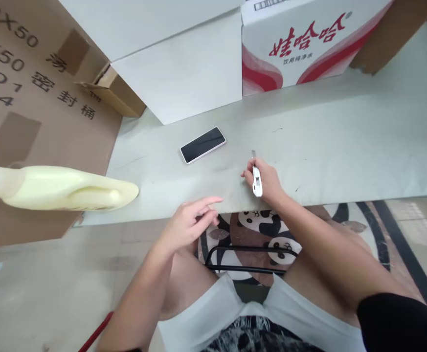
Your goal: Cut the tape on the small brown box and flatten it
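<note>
My right hand [265, 180] rests on the pale table surface [345, 146], closed around a small white utility knife [256, 179] whose short blade points away from me. My left hand [191, 223] hovers just off the table's near edge, holding nothing, fingers loosely stretched toward the right. A phone [202, 144] with a dark screen and pale case lies flat on the table beyond both hands, apart from them.
A white carton with red Chinese lettering [301, 44] and a plain white box [184, 73] stand at the back. A large brown cardboard box [33, 107] fills the left. A pale yellow plastic jug [59, 188] juts in from the left. A black stool frame [250, 256] shows between my knees.
</note>
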Tool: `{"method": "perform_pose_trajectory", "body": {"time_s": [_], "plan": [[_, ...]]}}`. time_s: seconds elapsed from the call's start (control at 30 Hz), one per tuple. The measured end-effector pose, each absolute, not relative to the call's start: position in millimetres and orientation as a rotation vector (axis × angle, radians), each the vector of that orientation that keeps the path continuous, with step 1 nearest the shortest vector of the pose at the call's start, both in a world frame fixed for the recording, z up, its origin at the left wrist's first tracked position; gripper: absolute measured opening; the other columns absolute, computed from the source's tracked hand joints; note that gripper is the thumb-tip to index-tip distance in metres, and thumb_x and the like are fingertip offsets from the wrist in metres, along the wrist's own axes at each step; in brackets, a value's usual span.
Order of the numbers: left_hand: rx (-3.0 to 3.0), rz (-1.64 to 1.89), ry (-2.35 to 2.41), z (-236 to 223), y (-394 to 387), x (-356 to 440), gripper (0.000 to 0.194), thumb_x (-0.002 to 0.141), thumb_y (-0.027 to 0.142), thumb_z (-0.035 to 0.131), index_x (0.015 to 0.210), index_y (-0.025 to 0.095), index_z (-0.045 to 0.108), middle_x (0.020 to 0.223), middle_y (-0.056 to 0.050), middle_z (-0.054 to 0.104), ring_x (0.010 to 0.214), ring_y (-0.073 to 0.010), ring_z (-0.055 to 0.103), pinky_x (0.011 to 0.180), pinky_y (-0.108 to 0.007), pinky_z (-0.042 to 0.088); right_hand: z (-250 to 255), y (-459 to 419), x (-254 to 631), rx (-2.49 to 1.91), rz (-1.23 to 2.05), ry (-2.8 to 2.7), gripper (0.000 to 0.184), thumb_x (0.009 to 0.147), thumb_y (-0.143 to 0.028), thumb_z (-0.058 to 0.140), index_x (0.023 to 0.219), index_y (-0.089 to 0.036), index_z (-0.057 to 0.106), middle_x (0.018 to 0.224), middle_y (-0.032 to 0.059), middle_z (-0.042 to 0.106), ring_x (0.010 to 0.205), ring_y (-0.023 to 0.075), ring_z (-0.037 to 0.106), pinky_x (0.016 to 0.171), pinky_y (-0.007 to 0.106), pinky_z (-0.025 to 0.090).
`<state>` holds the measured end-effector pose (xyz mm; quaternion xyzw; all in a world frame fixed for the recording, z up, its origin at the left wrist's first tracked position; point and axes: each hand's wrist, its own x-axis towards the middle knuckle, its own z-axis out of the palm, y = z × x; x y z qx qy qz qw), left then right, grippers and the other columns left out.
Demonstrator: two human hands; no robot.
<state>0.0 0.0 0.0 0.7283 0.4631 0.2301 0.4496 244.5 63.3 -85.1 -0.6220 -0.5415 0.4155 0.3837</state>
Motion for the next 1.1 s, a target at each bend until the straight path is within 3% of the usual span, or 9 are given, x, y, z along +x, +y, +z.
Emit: {"method": "perform_pose_trajectory", "body": {"time_s": [0.07,0.17,0.2,0.43,0.63,0.8,0.93,1.03,1.1], "plan": [[1.840,0.619,1.206,9,-1,-9,0.036,0.085,0.024,0.074,0.121,0.029,0.079,0.100,-0.007,0.083,0.077,-0.0175,0.076,0.060,-0.023,0.058,-83,64,244,-1.593,1.061,-1.395,0.008,0.082,-0.029,0.062,0.086,-0.027,0.055,0.082,0.0003,0.077,0.083,0.0227,0.075,0.077,0.036,0.051],[1.785,0.666,1.346,13,12,-29,0.012,0.085,0.033,0.076,0.089,0.023,0.083,0.069,-0.005,0.078,0.062,-0.0177,0.072,0.054,-0.022,0.054,-83,63,244,-1.601,1.053,-1.425,0.009,0.083,-0.031,0.061,0.088,-0.027,0.054,0.083,0.0010,0.076,0.083,0.0236,0.074,0.076,0.037,0.051],[1.756,0.715,1.426,11,19,-36,0.018,0.087,0.037,0.074,0.080,0.022,0.081,0.068,-0.006,0.077,0.061,-0.0173,0.071,0.057,-0.023,0.055,-84,64,244,-1.608,1.044,-1.447,0.009,0.085,-0.032,0.060,0.089,-0.027,0.054,0.084,0.0014,0.077,0.083,0.0237,0.074,0.076,0.037,0.051],[1.594,0.831,1.647,-7,57,-54,0.022,0.083,0.038,0.071,0.090,0.019,0.079,0.073,-0.005,0.078,0.074,-0.0196,0.076,0.074,-0.028,0.059,-82,51,248,-1.503,0.968,-1.992,0.010,0.082,-0.019,0.055,0.091,-0.023,0.055,0.084,0.0062,0.073,0.076,0.0232,0.066,0.069,0.034,0.044],[1.626,0.827,1.708,-14,68,-62,0.018,0.084,0.034,0.065,0.089,0.020,0.075,0.075,-0.004,0.078,0.076,-0.0199,0.076,0.075,-0.032,0.060,-70,14,263,-1.054,1.544,-1.995,0.006,0.084,-0.024,0.058,0.085,-0.024,0.053,0.081,0.0010,0.076,0.073,0.0175,0.072,0.070,0.029,0.052],[1.560,1.095,1.727,-15,98,-75,0.014,0.079,0.030,0.070,0.090,0.021,0.072,0.070,-0.001,0.074,0.069,-0.0183,0.073,0.072,-0.032,0.060,-76,26,272,-1.515,1.205,-1.684,0.006,0.093,-0.030,0.052,0.095,-0.025,0.050,0.093,0.0063,0.078,0.080,0.0216,0.074,0.068,0.032,0.050],[1.479,1.244,1.792,-16,152,-82,0.009,0.079,0.021,0.068,0.088,0.022,0.066,0.070,0.000,0.073,0.070,-0.0184,0.073,0.065,-0.031,0.054,-74,27,260,-1.448,1.093,-1.942,0.004,0.094,-0.028,0.053,0.095,-0.024,0.053,0.105,0.0111,0.079,0.083,0.0233,0.073,0.075,0.036,0.052],[1.414,1.333,1.894,-16,207,-99,0.011,0.084,0.013,0.064,0.086,0.023,0.060,0.071,0.003,0.069,0.071,-0.0160,0.070,0.066,-0.031,0.049,-67,12,250,-1.008,1.213,-2.328,0.004,0.088,-0.021,0.060,0.086,-0.022,0.057,0.089,0.0072,0.075,0.079,0.0209,0.069,0.072,0.032,0.050],[1.406,1.425,2.016,-11,245,-118,0.017,0.089,0.004,0.058,0.087,0.021,0.056,0.068,0.007,0.061,0.071,-0.0109,0.064,0.071,-0.030,0.046,-62,4,249,-0.741,1.373,-2.431,0.007,0.089,-0.021,0.061,0.083,-0.023,0.057,0.069,-0.0007,0.067,0.060,0.0141,0.059,0.058,0.025,0.041]]}}
